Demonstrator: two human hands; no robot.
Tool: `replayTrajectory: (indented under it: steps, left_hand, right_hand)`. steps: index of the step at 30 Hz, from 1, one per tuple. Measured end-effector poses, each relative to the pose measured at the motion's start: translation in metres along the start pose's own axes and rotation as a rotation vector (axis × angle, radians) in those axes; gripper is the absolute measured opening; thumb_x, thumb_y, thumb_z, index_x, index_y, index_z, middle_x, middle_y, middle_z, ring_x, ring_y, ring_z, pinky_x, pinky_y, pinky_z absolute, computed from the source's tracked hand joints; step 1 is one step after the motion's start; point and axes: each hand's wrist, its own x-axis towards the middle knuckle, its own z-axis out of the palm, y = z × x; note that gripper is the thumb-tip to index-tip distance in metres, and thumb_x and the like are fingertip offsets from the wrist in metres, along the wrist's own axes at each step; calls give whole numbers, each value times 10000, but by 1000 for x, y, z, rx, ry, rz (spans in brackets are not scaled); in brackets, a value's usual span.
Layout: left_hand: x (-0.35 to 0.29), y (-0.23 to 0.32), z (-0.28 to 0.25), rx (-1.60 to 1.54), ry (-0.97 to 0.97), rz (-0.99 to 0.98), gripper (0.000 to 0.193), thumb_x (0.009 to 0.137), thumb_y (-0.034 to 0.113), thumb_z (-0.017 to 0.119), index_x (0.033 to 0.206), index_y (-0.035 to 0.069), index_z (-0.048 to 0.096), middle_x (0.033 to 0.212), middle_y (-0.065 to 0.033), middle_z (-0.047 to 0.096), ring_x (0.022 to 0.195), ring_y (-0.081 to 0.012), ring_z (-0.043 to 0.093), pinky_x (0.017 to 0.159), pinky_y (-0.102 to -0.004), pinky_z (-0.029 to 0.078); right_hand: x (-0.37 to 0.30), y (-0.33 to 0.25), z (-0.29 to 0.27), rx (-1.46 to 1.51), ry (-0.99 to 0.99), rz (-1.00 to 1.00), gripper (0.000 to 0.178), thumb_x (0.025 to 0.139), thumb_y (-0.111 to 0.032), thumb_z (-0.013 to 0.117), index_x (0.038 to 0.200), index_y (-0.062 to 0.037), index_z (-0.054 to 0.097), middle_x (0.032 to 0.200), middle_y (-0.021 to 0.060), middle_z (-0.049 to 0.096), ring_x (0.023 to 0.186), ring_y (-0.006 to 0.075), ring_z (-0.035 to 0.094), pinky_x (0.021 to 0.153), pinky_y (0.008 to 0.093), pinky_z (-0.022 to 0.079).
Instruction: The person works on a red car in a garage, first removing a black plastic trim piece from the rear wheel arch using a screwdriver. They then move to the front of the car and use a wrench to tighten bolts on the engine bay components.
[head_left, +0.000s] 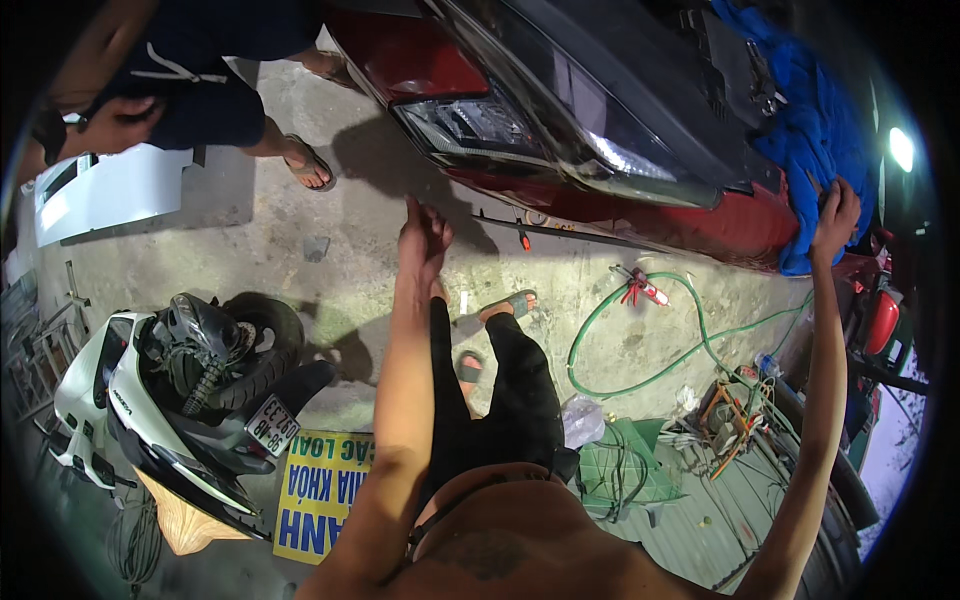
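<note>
The car (620, 130) spans twelve to two o'clock, a cloth (815, 140) draped on it under the right hand (835, 215). The left hand (422, 240) hangs mid-frame above the floor. A hose (650, 340) loops at three o'clock beside a scooter (170, 400) at eight; another person (190, 90) stands at ten.

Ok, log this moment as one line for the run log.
left hand: open, held out over concrete floor | right hand: resting on blue cloth on red car | green hose on floor
</note>
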Motion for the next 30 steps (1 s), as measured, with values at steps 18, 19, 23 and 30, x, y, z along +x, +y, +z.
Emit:
replayTrajectory:
  steps: [18,19,23,30]
  left_hand:
    - [-161,-15,-284,1790,430,-359,240,943,243,579,918,17,654,719,-93,666,585,-204,638,584,-369,496]
    - [-148,-19,-265,1849,340,-310,248,938,251,580,920,16,656,719,-105,663,602,-217,642,619,-375,500]
    - [-107,-43,-176,1930,80,33,268,934,264,567,899,7,635,700,-113,650,641,-245,646,646,-382,494]
    - [-176,-92,-76,1747,-239,134,303,954,290,548,882,6,622,757,-152,654,740,-278,663,695,-402,492]
  right_hand:
    - [5,-33,-8,-162,65,-53,284,949,-289,507,1062,-81,664,988,159,643,984,357,594,854,450,471]
    - [5,-31,-11,-212,17,-24,311,948,-319,504,1103,-111,675,1043,149,659,1013,357,606,856,446,485]
    - [1,-72,-38,-188,15,161,228,905,-258,575,944,-41,637,912,169,569,950,364,536,803,470,414]
    - [-160,-112,-103,326,360,67,204,871,-110,658,1051,-25,613,1080,160,612,1024,344,555,877,426,419]
